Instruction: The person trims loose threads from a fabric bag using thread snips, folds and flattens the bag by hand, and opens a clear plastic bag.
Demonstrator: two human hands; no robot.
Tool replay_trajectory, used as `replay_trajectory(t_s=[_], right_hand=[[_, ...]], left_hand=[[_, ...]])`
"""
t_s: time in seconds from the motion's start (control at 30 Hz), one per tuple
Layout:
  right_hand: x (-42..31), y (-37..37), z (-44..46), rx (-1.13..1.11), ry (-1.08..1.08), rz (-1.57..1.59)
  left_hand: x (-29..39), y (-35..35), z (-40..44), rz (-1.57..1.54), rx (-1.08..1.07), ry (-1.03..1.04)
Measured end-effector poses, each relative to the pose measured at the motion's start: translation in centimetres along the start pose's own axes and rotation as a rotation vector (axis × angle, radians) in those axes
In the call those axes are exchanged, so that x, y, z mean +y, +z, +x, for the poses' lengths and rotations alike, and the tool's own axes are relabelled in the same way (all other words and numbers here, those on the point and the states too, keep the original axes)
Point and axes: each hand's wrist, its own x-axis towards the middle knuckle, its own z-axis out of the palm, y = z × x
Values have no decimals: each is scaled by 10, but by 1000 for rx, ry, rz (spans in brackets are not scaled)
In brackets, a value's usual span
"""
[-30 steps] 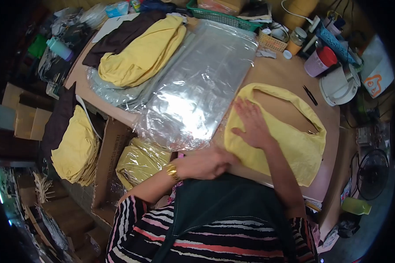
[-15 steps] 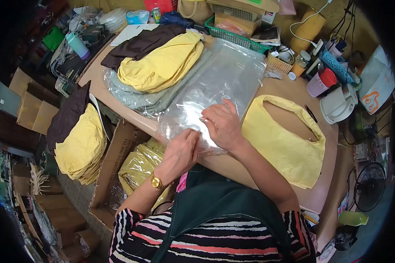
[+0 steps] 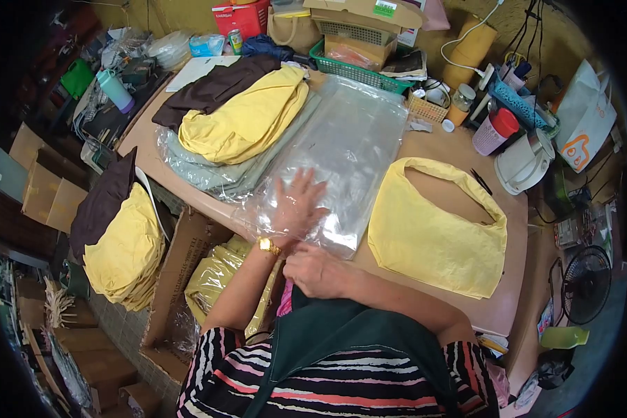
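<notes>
My left hand (image 3: 299, 205), with a gold watch at the wrist, lies with fingers spread at the near end of the clear plastic bags (image 3: 355, 132). Whether it is inside the top bag or on it, I cannot tell. Close by its wrist, my right hand (image 3: 317, 272) is closed at the table's front edge, apparently on the bag's near edge; its fingertips are partly hidden. To the right, a flat yellow cloth bag (image 3: 435, 240) with a shoulder loop lies on the table.
Yellow (image 3: 247, 115) and dark brown cloth bags (image 3: 212, 87) lie on plastic-wrapped grey-green cloth (image 3: 237, 174) at left. Another yellow stack (image 3: 125, 258) stands beside the table. An open carton (image 3: 171, 279) sits below the edge. A green basket (image 3: 359, 73) and white appliance (image 3: 526, 164) line the back.
My left hand has gone from a pinch to spread fingers, farther up the clear bags. My right hand has come down and left to the table edge, and closed. The view has shifted slightly.
</notes>
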Motion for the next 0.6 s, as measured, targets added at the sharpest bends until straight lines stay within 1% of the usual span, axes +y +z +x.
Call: replay_trajectory(t_s=[0.03,0.07,0.13,0.17,0.2,0.27,0.3,0.33,0.37,0.4,0.43,0.47,0.5,0.53,0.57,0.6], right_hand=[[6,0,-2,3,70,-70],[12,1,-3,10,65,-76],[17,-6,2,192,339,-155],[19,-9,5,74,473,-175],[19,-11,8,72,468,-176],[16,-14,14,194,439,-417],[17,-13,12,194,437,-418],[19,-11,8,95,458,-415],[20,-9,6,-7,479,-410],[20,-8,6,-12,476,-407],[19,-6,6,-38,501,-419],[17,-4,6,-66,524,-430],[16,-4,8,-74,520,-425],[15,-6,11,-20,506,-335],[17,-9,15,34,492,-247],[27,-7,16,30,491,-245]], left_hand=[[-7,-9,0,-59,99,-19],[-15,-8,2,-53,105,-12],[-33,8,5,-238,204,-47],[-39,18,8,-167,285,20],[-38,16,12,-164,289,18],[-37,12,17,-194,279,-18],[-34,3,19,-202,244,46],[-39,0,22,-201,247,45],[-45,-4,24,-236,167,87],[-47,-9,25,-272,84,127],[-43,-12,24,-269,123,69],[-42,-10,26,-270,122,59],[-44,-5,30,-192,174,60],[-40,-9,38,-110,228,66],[-35,-14,44,-176,201,-31],[-28,-22,51,-177,201,-36]])
